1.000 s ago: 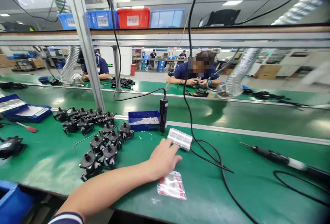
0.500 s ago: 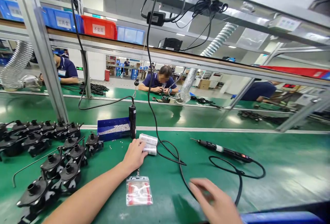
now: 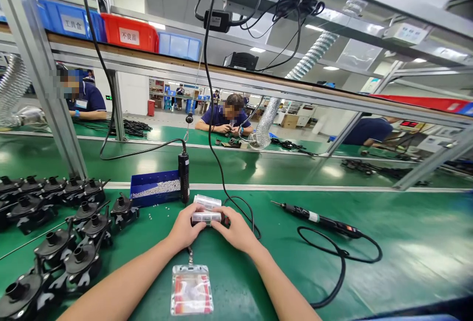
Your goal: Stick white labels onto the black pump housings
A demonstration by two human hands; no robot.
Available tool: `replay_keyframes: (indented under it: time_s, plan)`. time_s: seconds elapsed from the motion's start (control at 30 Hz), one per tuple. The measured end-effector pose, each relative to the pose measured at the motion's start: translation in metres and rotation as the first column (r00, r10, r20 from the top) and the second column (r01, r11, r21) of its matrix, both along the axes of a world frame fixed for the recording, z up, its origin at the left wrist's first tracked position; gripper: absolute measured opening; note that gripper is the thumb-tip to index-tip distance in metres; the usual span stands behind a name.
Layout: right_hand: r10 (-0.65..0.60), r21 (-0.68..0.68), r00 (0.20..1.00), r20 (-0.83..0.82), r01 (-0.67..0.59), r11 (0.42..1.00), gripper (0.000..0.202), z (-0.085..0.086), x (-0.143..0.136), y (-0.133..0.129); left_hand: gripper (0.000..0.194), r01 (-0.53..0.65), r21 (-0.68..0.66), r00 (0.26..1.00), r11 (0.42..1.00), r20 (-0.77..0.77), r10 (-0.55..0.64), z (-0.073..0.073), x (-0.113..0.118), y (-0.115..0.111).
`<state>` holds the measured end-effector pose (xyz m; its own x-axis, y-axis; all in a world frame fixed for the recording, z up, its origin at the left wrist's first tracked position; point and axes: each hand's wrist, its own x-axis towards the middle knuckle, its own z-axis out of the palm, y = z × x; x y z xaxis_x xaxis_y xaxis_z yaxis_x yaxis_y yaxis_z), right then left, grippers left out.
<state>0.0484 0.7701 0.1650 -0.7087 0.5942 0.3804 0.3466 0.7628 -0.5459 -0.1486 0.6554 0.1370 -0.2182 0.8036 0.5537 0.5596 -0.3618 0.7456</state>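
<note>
A small clear plastic box with white contents lies on the green mat in front of me, beside a second like it just behind. My left hand grips the box's left end and my right hand grips its right end. Both sets of fingers are closed on it. A black hanging electric screwdriver stands just behind the boxes. A blue tray of small screws sits to its left, with loose screws scattered on the mat.
Several black pump-like parts crowd the left of the mat. A second screwdriver with a looped cable lies at right. A clear badge holder hangs below my hands. Other people work at the benches beyond the conveyor.
My right hand came up from the lower right and joined my left hand on the clear box. The view swung to the right and settled.
</note>
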Motion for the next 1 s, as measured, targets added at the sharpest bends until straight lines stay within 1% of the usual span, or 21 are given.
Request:
replay_keyframes:
  time_s: [0.07, 0.17, 0.3, 0.43, 0.6, 0.73, 0.8, 0.83, 0.9, 0.93, 1.0]
  plan:
    - [-0.016, -0.053, 0.999, -0.047, 0.013, 0.999, 0.046, -0.001, -0.001, 0.0, 0.031, 0.017, 0.02, 0.999, 1.0, 0.037, -0.018, 0.0, 0.001, 0.002]
    - [-0.003, -0.12, 0.995, -0.103, -0.01, 0.993, 0.044, 0.001, -0.002, 0.0, 0.024, 0.022, 0.032, 0.996, 0.999, 0.087, -0.025, 0.0, 0.0, 0.005]
    - [0.035, -0.147, 0.985, -0.166, -0.06, 0.987, 0.043, 0.002, -0.003, -0.002, 0.02, 0.001, 0.052, 0.992, 0.999, 0.125, -0.008, -0.002, -0.001, 0.008]
    - [0.046, -0.133, 0.982, -0.182, -0.071, 0.989, 0.043, 0.002, -0.002, -0.002, 0.021, 0.005, 0.097, 0.995, 0.995, 0.1, -0.015, -0.003, -0.001, 0.011]
    - [0.032, -0.079, 0.982, -0.185, -0.048, 0.996, 0.049, -0.001, -0.002, 0.002, 0.024, 0.018, 0.159, 0.997, 0.987, 0.067, -0.029, -0.002, 0.0, 0.012]
    - [0.011, -0.029, 0.974, -0.224, -0.018, 0.999, 0.052, -0.005, -0.003, 0.002, 0.027, 0.014, 0.195, 0.997, 0.981, 0.074, -0.029, 0.0, 0.0, 0.01]
    - [0.007, 0.026, 0.968, -0.25, 0.0, 1.0, 0.05, -0.005, -0.003, 0.001, 0.028, 0.016, 0.204, 0.996, 0.979, 0.08, -0.033, 0.0, -0.001, 0.009]
    - [0.009, 0.074, 0.965, -0.261, 0.01, 0.997, 0.048, -0.005, -0.003, 0.0, 0.028, 0.018, 0.205, 0.996, 0.979, 0.083, -0.036, 0.0, -0.002, 0.009]
    - [0.026, 0.216, 0.962, -0.273, 0.035, 0.976, 0.041, -0.003, 0.0, -0.003, 0.028, 0.02, 0.202, 0.995, 0.979, 0.087, -0.039, 0.0, -0.002, 0.009]
    - [0.04, 0.302, 0.963, -0.267, 0.044, 0.952, 0.036, -0.002, 0.001, -0.003, 0.029, 0.02, 0.199, 0.995, 0.98, 0.09, -0.038, 0.0, -0.002, 0.009]
    - [0.071, 0.472, 0.971, -0.228, 0.046, 0.88, 0.027, 0.002, 0.005, -0.004, 0.03, 0.015, 0.187, 0.995, 0.982, 0.097, -0.034, 0.0, -0.002, 0.009]
